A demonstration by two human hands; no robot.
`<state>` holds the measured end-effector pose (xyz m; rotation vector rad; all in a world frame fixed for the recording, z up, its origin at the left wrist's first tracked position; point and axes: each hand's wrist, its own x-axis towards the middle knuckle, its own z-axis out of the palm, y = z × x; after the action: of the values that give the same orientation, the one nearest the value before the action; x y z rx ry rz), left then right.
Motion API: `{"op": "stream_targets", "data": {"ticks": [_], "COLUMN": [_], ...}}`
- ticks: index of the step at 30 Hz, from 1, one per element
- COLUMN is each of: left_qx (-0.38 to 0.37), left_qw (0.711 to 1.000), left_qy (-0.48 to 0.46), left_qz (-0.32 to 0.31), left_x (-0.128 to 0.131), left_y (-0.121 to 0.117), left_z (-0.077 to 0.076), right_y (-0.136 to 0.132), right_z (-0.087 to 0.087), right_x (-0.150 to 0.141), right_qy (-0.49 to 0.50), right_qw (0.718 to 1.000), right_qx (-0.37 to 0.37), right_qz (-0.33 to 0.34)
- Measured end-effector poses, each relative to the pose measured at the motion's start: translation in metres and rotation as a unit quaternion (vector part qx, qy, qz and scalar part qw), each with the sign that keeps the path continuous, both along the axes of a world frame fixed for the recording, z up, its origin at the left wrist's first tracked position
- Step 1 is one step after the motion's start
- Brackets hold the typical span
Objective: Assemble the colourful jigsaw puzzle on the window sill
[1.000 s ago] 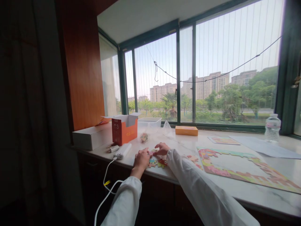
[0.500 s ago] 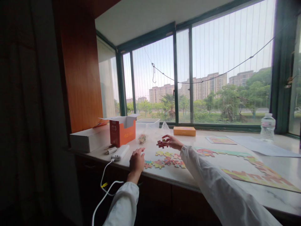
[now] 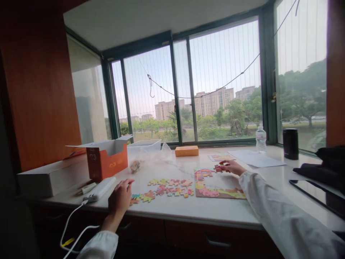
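Note:
My right hand (image 3: 232, 167) pinches a red puzzle piece (image 3: 217, 168) over the far edge of the colourful puzzle board (image 3: 215, 187). My left hand (image 3: 120, 196) rests on the counter with fingers spread, touching the loose puzzle pieces (image 3: 167, 187) that lie scattered left of the board. Both arms are in white sleeves.
An orange open box (image 3: 107, 162), a long white box (image 3: 48, 178), a white power bank (image 3: 99, 188) with cable, a clear tub (image 3: 144, 145), a flat orange box (image 3: 186, 150), a water bottle (image 3: 260, 139), a black cylinder (image 3: 290, 144), papers (image 3: 256, 158) and dark items at right.
My right hand lifted a red piece from the loose pile and carried it right to the puzzle board. My left hand stayed by the pile, fingers spreading. The view swung right.

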<state>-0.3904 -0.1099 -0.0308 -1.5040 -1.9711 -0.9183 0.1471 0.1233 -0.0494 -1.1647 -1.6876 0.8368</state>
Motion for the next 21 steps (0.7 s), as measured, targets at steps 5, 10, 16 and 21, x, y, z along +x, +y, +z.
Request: {"op": "stream_targets", "data": {"ticks": [5,10,16,21], "left_qx": [0.028,0.022,-0.122,-0.233], "left_qw": [0.999,0.997,0.968,0.916], "left_qy": [-0.012,-0.074,-0.004,0.054], "left_qz": [0.037,0.023,-0.219,-0.323], "left_x": [0.002,0.067,0.211,0.288], "left_y": [0.003,0.01,0.065,0.128], "left_z": [0.011,0.034,0.058,0.058], "right_y": [-0.008,-0.016,-0.016,-0.01], "right_z": [0.011,0.024,0.024,0.018], "right_x": [-0.002,-0.013,-0.014,-0.019], "right_qy": [0.011,-0.037,-0.082,-0.132], "right_qw": [0.998,0.994,0.991,0.986], "right_qx": [-0.065,-0.089,-0.092,-0.096], "right_qz": [0.012,0.056,0.043,0.015]}}
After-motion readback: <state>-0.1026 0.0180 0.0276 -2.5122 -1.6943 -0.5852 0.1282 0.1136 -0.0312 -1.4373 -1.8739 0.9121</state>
